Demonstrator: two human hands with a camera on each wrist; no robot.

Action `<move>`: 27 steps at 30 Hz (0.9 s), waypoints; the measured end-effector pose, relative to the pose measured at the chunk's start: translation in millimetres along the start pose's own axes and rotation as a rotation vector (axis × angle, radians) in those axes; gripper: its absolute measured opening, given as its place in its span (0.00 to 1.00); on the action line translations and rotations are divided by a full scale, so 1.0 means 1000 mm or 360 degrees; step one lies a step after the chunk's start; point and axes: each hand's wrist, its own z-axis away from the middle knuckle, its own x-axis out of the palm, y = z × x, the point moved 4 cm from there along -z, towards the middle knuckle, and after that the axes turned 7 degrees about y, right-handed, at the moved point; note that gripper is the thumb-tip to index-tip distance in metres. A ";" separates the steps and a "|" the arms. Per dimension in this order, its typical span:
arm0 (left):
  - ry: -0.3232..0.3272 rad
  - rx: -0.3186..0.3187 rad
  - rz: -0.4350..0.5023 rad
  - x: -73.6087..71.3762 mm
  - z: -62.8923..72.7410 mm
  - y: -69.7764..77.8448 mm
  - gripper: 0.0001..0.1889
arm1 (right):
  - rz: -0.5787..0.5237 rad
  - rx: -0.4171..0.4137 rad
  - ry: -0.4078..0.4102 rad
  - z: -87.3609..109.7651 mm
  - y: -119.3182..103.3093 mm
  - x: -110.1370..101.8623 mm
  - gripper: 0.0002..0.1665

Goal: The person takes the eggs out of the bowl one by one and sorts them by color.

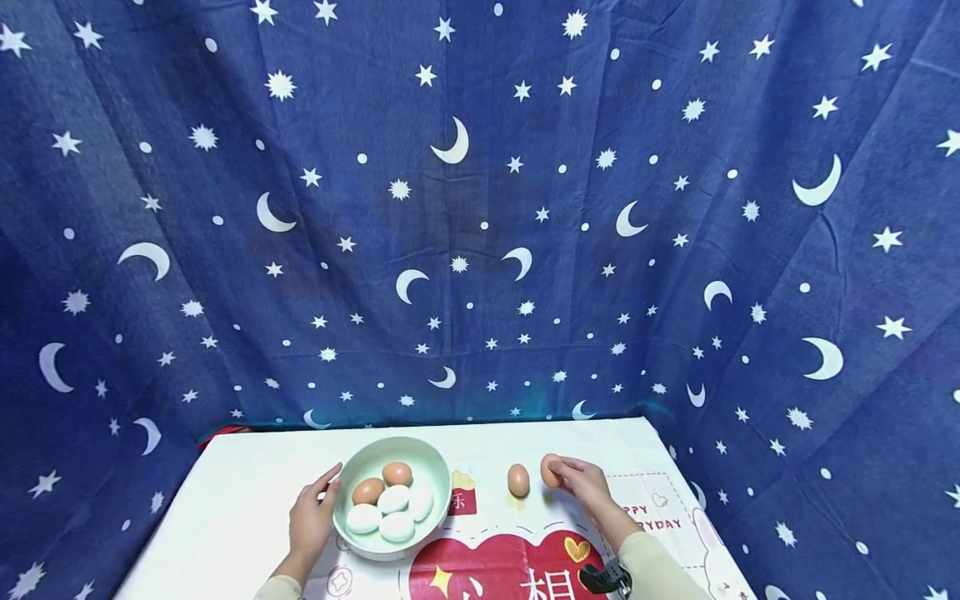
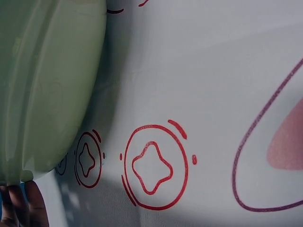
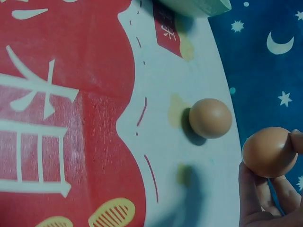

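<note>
In the head view, a pale green bowl (image 1: 442, 467) stands on the table with brown eggs (image 1: 397, 473) and several white eggs (image 1: 397, 527) in it. My left hand (image 1: 309, 518) is at the bowl's left side, its fingers against the wall near the rim. The left wrist view shows a few fingers (image 2: 35, 203) by the bowl's edge (image 2: 71, 94). My right hand (image 1: 588, 483) pinches a brown egg (image 1: 551, 471) between thumb and fingers. In the right wrist view this egg (image 3: 270, 152) appears above the table. Left of it, another brown egg (image 1: 518, 481) rests on the cloth.
A white tablecloth (image 1: 247, 483) with red printed patterns and lettering covers the table. A blue curtain (image 1: 480, 250) with moons and stars hangs behind and around it. On my right wrist is a dark band (image 1: 606, 577).
</note>
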 end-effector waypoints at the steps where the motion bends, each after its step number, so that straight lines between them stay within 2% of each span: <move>1: 0.0001 0.0002 0.0001 0.000 0.000 0.000 0.22 | 0.0015 0.0000 0.0012 -0.002 0.001 0.001 0.31; 8: 0.0004 0.0001 0.0006 0.003 0.000 0.004 0.22 | 0.0106 -0.0007 0.0112 -0.012 0.011 0.007 0.29; 12: 0.0001 -0.0013 0.0007 0.002 0.002 0.000 0.23 | 0.0185 -0.0022 0.0154 -0.014 0.018 0.009 0.28; 18: 0.0001 -0.0044 -0.0017 0.000 0.004 -0.005 0.23 | 0.0268 -0.0036 0.0146 -0.010 0.026 0.015 0.27; 27: 0.0020 -0.0010 -0.0012 0.001 -0.001 -0.002 0.22 | 0.0337 -0.0042 0.0171 -0.018 0.032 0.016 0.28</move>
